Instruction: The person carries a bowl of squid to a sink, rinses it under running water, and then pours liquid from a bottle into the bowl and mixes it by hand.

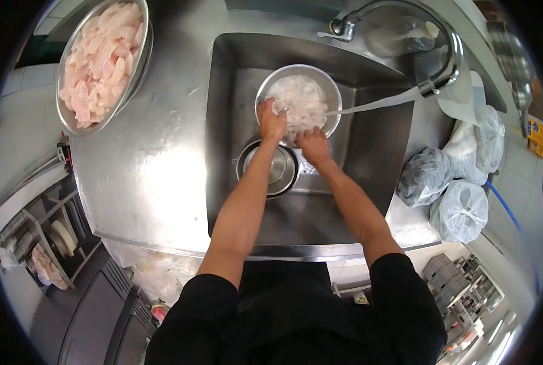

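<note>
A round metal bowl [336,100] stands in the sink, full of pale raw chicken strips [305,100] in cloudy water. My left hand [273,123] is at the bowl's left side, fingers closed around a whitish strip near the rim. At the front rim, my right hand [314,145] has its fingers curled down into the chicken; their tips are hidden. Water [378,106] streams into the bowl from the curved faucet [429,88]. Under my left forearm sits a smaller metal pot [279,170], partly covered by the arm.
An oval metal tray [60,91] heaped with pink raw chicken is on the counter [156,140] at left. Several tied plastic bags [460,210] lie right of the sink [369,201]. A clear container [402,36] stands behind the faucet. A blue hose [505,207] hangs at far right.
</note>
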### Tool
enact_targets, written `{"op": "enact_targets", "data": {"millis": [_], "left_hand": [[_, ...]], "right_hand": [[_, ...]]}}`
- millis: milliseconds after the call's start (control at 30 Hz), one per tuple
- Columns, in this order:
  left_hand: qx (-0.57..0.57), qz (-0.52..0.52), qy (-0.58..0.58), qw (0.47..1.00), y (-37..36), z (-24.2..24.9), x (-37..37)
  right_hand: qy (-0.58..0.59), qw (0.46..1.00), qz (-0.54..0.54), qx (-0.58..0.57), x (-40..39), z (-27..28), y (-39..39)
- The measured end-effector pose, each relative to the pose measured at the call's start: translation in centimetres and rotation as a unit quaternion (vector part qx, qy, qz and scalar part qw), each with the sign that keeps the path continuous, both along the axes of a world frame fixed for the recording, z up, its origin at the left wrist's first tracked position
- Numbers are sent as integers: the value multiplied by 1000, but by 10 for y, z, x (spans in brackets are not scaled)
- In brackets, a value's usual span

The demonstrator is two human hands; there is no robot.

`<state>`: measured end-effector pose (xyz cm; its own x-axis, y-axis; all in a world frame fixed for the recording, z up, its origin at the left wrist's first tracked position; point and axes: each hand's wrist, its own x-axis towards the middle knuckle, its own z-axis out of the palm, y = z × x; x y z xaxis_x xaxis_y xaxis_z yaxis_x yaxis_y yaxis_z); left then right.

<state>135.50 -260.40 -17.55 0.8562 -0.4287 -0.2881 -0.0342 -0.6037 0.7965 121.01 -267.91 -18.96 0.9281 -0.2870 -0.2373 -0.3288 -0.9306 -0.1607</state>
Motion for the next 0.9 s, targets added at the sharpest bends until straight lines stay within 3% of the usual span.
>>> {"op": "enact_targets", "data": {"millis": [67,133,267,333,400,433,467,500,533,600,633,667,733,767,833,867,900], "left_hand": [[-4,-3,65,998,-7,-8,9],[-3,-11,89,996,-13,-17,18],[1,-31,133,991,-23,-16,20],[7,-41,153,987,-30,-29,19],[60,-39,208,975,-40,-37,9],[36,-1,217,976,-43,-42,6],[37,-4,217,975,-44,-46,7],[-38,-1,249,968,-42,-53,7],[-114,1,278,954,-42,-59,7],[-132,2,256,958,-46,-65,10],[-146,5,239,960,-43,-61,6],[-142,5,243,959,-40,-56,5],[-128,-50,134,981,-39,-33,19],[-105,-48,98,988,-35,-21,24],[-63,-76,49,994,-27,-33,31],[-23,-106,3,994,-24,-41,32],[-23,-105,1,994,-22,-47,30]], "right_hand": [[115,987,-70,85,19,-8,-23],[-4,926,-244,288,37,-24,-62],[-100,910,-300,268,59,-18,-82],[-31,952,-304,4,64,-35,-46],[-11,937,-350,11,73,-30,-37],[-98,881,-430,171,73,-44,-45],[-182,786,-493,324,72,-58,-50],[-192,690,-568,405,71,-47,-52],[-194,689,-570,405,70,-47,-57],[-247,586,-553,538,66,-43,-76],[-204,642,-489,555,61,-31,-86],[-201,640,-493,554,52,-18,-90],[-96,646,-364,664,53,46,-94],[-95,645,-363,666,47,47,-97],[-205,712,-332,583,38,45,-103],[-206,711,-332,584,38,40,-101],[-235,648,-411,597,40,34,-99]]}}
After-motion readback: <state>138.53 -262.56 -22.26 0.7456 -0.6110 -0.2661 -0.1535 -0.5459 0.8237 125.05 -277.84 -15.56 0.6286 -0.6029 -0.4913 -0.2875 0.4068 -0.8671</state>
